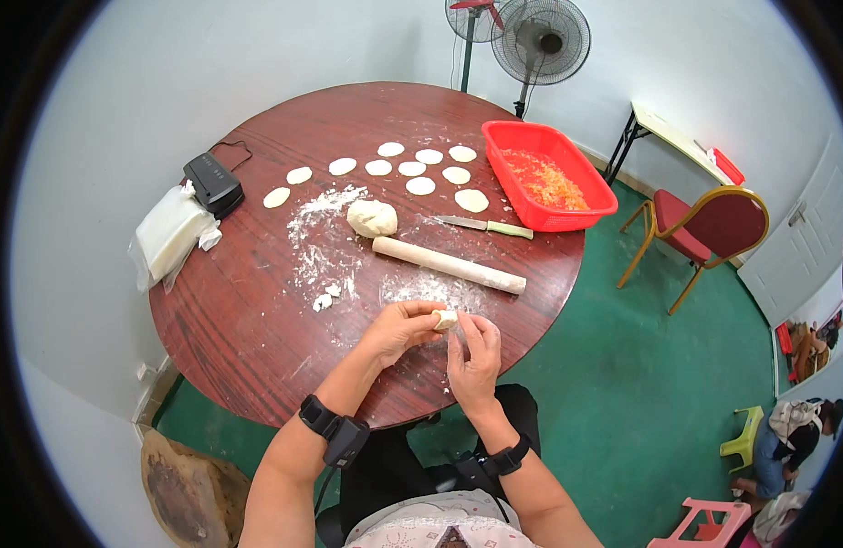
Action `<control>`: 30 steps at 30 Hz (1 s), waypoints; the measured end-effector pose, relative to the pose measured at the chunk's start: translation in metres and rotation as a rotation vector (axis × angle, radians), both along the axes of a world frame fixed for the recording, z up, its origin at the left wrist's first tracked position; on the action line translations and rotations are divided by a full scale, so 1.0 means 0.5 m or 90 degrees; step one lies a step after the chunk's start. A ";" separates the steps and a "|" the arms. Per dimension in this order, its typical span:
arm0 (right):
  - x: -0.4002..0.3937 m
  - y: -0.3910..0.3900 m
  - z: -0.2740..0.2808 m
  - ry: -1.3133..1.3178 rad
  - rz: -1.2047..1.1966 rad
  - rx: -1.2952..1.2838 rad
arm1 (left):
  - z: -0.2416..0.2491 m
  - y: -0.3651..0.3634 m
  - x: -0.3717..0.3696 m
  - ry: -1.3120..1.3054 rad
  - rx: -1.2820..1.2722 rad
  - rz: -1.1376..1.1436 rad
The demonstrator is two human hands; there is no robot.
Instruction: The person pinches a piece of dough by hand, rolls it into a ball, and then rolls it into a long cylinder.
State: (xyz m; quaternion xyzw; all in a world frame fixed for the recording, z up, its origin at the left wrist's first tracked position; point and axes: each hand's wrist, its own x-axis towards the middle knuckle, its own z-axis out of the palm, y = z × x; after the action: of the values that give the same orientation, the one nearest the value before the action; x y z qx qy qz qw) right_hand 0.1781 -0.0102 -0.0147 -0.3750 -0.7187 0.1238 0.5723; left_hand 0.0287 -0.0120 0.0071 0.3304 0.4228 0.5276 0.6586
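Near the front edge of the round brown table (230,324), my left hand (400,331) pinches a small piece of dough (445,320). My right hand (476,354) touches the same piece from the right, thumb and fingertips closed at it. Just beyond my hands a floured rolling pin (449,265) lies at a slant. Behind its left end rests a large dough lump (372,218). A knife with a pale green handle (510,230) lies right of the lump. Several flat dough rounds (421,186) are spread farther back. Small dough bits (324,300) sit in scattered flour to the left.
A red basket (604,196) with shredded orange filling stands at the table's right edge. At the left are a black device (213,184) and plastic bags (172,230). Beyond are fans (542,42) and a red chair (713,224). A person (786,447) is at the lower right.
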 end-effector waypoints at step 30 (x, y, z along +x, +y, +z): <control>0.008 0.005 0.011 0.007 0.067 -0.058 | -0.009 0.003 -0.006 -0.013 -0.004 -0.041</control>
State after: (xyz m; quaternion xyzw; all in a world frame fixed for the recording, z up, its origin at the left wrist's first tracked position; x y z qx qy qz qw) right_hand 0.1820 -0.0077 -0.0092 -0.3618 -0.7279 0.1884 0.5512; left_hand 0.0259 -0.0105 0.0026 0.3365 0.4070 0.5084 0.6802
